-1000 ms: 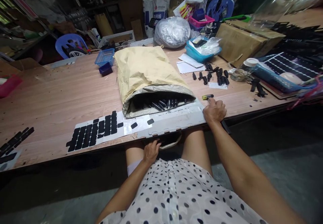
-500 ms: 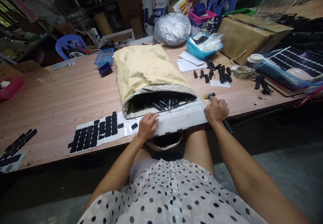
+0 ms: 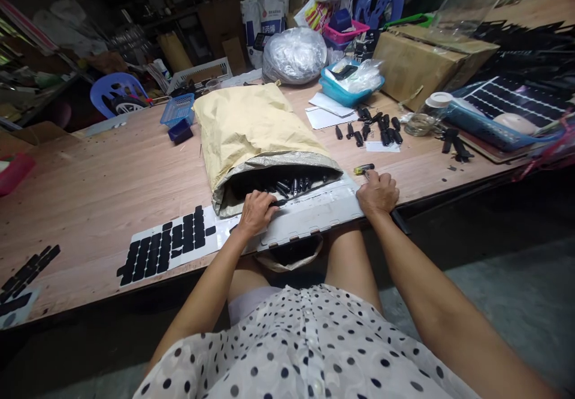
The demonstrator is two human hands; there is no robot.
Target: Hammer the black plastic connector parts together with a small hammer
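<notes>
A small black plastic part sticks out between the pinched thumb and fingers of my left hand, just in front of the sack's mouth. The yellow-brown sack lies on its side on the table, its opening facing me. Several black parts show inside. My right hand is closed in a fist at the right end of a pale grey board. Below that fist a black handle juts out; the rest of this tool is mostly covered. A yellow-and-black piece lies just beyond the knuckles.
Black sticker pads on a white sheet lie to the left. Several black parts are scattered at the right, near a blue basket and a cardboard box. A small dark-blue tray stands behind the sack's left side.
My left hand has moved slightly left and up toward the sack's mouth, and a black part now shows in its fingers. My right hand stays closed at the board's end. The view has shifted slightly.
</notes>
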